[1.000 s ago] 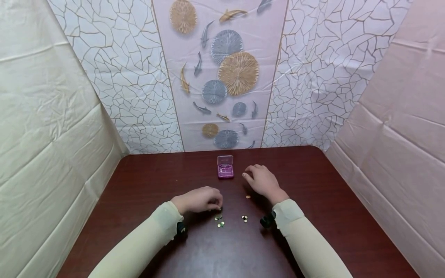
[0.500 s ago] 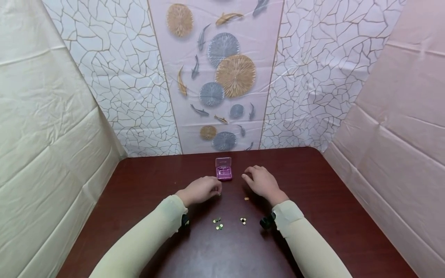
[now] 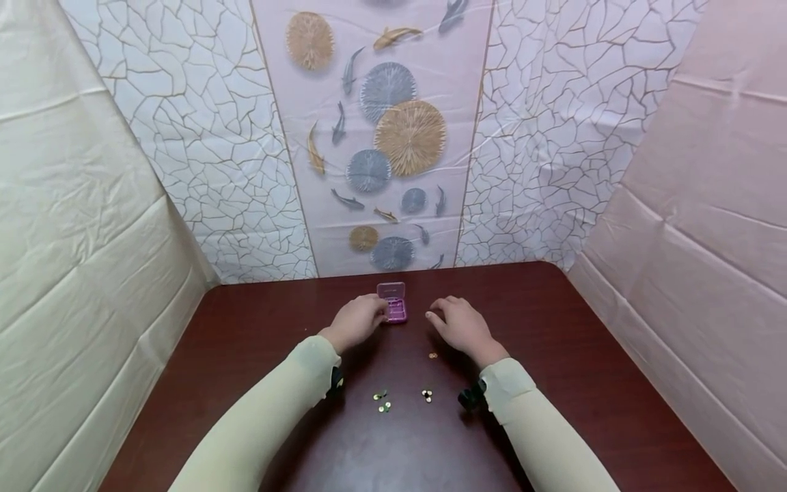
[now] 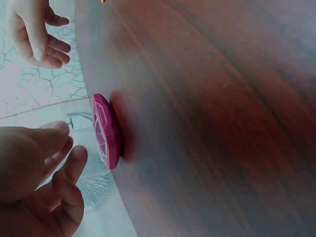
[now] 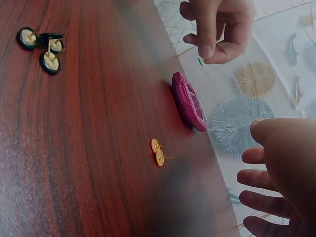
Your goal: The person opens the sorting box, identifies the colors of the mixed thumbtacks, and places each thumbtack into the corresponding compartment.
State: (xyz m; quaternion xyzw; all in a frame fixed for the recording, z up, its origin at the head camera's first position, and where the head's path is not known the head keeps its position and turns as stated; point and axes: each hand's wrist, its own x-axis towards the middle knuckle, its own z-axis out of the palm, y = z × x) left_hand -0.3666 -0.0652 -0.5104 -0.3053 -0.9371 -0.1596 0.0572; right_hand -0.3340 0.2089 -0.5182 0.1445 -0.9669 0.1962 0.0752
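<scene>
My left hand [image 3: 359, 320] pinches a green thumbtack [image 4: 71, 123] between thumb and index finger. It hovers at the left side of a small magenta compartment box [image 3: 397, 314], whose clear hinged lid [image 3: 391, 290] stands raised. In the right wrist view, that fingertip grip [image 5: 222, 29] appears above the box, with the tack's green edge just showing. To the box's right, my right hand [image 3: 462, 329] holds nothing, its fingers relaxed and apart. Just below it lie orange thumbtacks [image 5: 158, 154]. What the compartments hold is too small to tell.
Several black thumbtacks [image 5: 51, 63] lie together nearer the person. Left of them on the dark red-brown table [image 3: 344, 451] is a loose group of green thumbtacks [image 3: 382, 408]. Patterned cloth [image 3: 393, 137] hangs behind the table, and plain cloth flanks both sides.
My left hand has carried the tack forward from beside the green group to the box. The right hand stays nearly in place. The head view has shifted slightly.
</scene>
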